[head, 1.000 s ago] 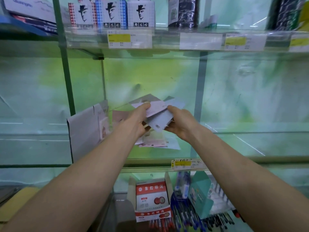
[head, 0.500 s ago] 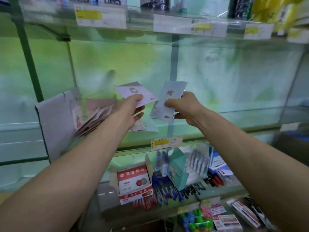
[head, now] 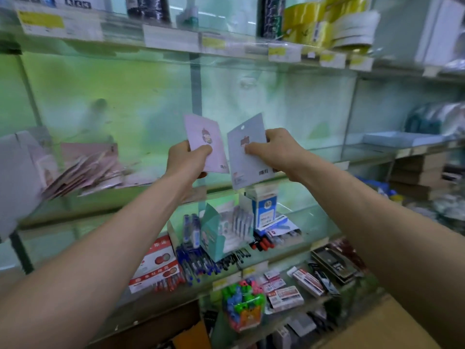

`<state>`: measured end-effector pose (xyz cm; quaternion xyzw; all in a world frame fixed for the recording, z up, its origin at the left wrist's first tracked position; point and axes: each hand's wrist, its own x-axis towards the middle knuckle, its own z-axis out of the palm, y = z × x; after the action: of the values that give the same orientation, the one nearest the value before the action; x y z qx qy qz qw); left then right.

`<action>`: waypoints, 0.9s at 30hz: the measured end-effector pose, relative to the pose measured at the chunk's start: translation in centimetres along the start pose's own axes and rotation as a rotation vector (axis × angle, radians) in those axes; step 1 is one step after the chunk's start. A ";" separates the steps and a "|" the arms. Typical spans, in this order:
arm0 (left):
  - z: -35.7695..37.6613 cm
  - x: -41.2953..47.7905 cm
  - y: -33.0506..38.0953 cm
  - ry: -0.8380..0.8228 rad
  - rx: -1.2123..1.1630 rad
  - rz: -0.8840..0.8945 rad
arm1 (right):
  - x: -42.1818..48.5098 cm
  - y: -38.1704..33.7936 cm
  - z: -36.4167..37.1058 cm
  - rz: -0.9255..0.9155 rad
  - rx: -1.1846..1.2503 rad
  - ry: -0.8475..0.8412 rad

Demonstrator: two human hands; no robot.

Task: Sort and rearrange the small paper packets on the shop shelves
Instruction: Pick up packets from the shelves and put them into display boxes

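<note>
In front of a green back wall [head: 125, 91], the middle glass shelf [head: 141, 200] runs from near left to far right. At its left end stands a grey carton [head: 17, 177], and just beside it a loose pile of pink packets [head: 85, 167] lies fanned across the glass. On the shelf below sit a red and white box [head: 156, 268], a teal box [head: 214, 235] and a spread of blue pens [head: 196, 260].

Both arms reach over the middle shelf, right of the pile. The left hand [head: 186, 159] pinches a pink packet [head: 203, 137] at its lower corner, thumb on the front and fingers curled behind. The right hand [head: 274, 149] pinches a blue-grey packet [head: 249, 170] the same way at its right edge. Both packets are held upright in the air, side by side and slightly apart.
</note>
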<state>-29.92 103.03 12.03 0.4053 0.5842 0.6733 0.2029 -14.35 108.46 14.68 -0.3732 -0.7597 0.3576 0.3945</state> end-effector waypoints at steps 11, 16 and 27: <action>11.2 -9.8 -1.0 -0.381 0.747 0.272 | -11.4 6.0 -11.3 0.157 -0.683 0.007; 17.2 -13.8 -2.6 -0.505 1.139 0.439 | -16.6 9.7 -15.5 0.311 -0.892 0.020; 26.5 -23.9 -6.0 -0.654 1.462 0.735 | -26.4 16.9 -21.8 0.640 -0.975 0.044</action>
<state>3.68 103.10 -1.33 0.7685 0.6141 0.0037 -0.1797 20.16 99.37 1.15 -0.7302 -0.6775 0.0600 0.0651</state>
